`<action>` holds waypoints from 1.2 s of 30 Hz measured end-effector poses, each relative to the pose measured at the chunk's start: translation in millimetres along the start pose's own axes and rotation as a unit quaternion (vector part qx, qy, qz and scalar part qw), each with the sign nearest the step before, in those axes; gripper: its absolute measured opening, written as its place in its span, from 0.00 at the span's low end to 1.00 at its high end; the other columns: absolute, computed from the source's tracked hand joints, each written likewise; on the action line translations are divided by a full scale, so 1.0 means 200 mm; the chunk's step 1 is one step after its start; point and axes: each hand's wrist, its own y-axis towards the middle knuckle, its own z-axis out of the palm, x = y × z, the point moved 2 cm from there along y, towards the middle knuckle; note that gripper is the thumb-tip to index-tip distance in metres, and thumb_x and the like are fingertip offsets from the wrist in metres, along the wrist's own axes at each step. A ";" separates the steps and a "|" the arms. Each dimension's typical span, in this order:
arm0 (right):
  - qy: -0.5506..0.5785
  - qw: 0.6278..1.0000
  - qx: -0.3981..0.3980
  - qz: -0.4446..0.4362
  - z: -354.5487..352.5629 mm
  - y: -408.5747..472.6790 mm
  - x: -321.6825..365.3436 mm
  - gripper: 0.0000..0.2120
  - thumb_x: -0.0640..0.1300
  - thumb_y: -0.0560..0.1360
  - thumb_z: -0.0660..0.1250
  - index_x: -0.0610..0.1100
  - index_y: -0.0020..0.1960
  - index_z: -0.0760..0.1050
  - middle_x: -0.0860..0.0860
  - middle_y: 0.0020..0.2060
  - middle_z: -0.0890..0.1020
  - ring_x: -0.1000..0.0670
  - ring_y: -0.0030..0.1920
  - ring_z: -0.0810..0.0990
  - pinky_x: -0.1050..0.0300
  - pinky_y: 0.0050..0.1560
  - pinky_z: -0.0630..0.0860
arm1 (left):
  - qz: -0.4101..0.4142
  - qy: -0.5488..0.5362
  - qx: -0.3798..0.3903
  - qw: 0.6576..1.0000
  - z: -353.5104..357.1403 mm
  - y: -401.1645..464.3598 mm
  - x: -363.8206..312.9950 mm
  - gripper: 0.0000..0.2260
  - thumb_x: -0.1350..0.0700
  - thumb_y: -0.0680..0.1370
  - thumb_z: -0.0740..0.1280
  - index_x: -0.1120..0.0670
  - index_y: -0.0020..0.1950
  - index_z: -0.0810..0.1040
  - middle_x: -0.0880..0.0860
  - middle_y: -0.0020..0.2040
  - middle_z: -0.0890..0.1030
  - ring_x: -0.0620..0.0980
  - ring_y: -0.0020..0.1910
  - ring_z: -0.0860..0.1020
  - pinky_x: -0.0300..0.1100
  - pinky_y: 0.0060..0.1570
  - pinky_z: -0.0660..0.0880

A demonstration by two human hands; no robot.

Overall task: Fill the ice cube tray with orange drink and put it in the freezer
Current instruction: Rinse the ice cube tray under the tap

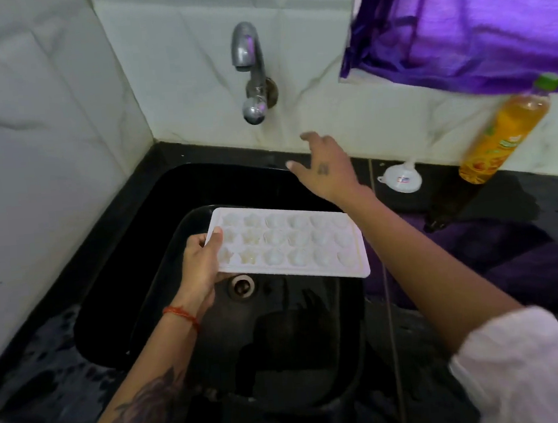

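A white ice cube tray with star-shaped and round cells hangs level over the black sink. My left hand grips the tray's left end, thumb on top. My right hand is in the air above the sink's far rim, fingers spread, holding nothing, below and right of the metal tap. A bottle of orange drink with a green cap stands on the black counter at the far right against the wall. A small white funnel lies on the counter between my right hand and the bottle.
The sink drain shows just under the tray's near edge. A purple curtain hangs at the upper right, over the bottle's cap. White tiled walls meet in the corner at the left. The black counter looks wet near the bottle.
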 end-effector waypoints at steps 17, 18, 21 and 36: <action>-0.195 0.977 0.017 -0.081 0.33 0.80 0.20 0.22 0.42 0.76 0.60 0.49 0.68 0.62 0.36 0.58 0.74 0.36 0.52 0.75 0.51 0.44 0.69 | -0.022 -0.021 -0.017 0.999 -0.24 0.27 -0.04 0.15 0.51 0.80 0.61 0.61 0.60 0.69 0.58 0.51 0.81 0.55 0.45 0.81 0.48 0.38 0.79; -0.211 0.973 0.016 -0.086 0.32 0.79 0.21 0.21 0.41 0.75 0.60 0.48 0.67 0.63 0.36 0.59 0.73 0.37 0.52 0.75 0.52 0.43 0.68 | -0.023 -0.024 -0.017 0.999 -0.24 0.28 -0.04 0.15 0.51 0.80 0.61 0.61 0.60 0.69 0.58 0.51 0.81 0.55 0.45 0.81 0.48 0.38 0.79; -0.244 0.965 0.030 -0.089 0.30 0.79 0.23 0.21 0.39 0.76 0.59 0.49 0.68 0.63 0.36 0.60 0.72 0.37 0.55 0.74 0.53 0.43 0.68 | -0.021 -0.021 -0.013 0.999 -0.24 0.28 -0.04 0.14 0.51 0.80 0.61 0.61 0.58 0.69 0.59 0.53 0.81 0.56 0.46 0.82 0.49 0.39 0.80; 0.346 0.897 0.145 0.233 0.19 -0.36 -0.30 0.10 0.48 0.75 0.66 0.47 0.55 0.76 0.46 0.54 0.83 0.48 0.50 0.82 0.47 0.54 0.79 | -0.002 -0.018 0.022 1.000 -0.13 0.17 -0.07 0.07 0.49 0.81 0.58 0.51 0.48 0.70 0.53 0.49 0.80 0.49 0.42 0.80 0.42 0.35 0.77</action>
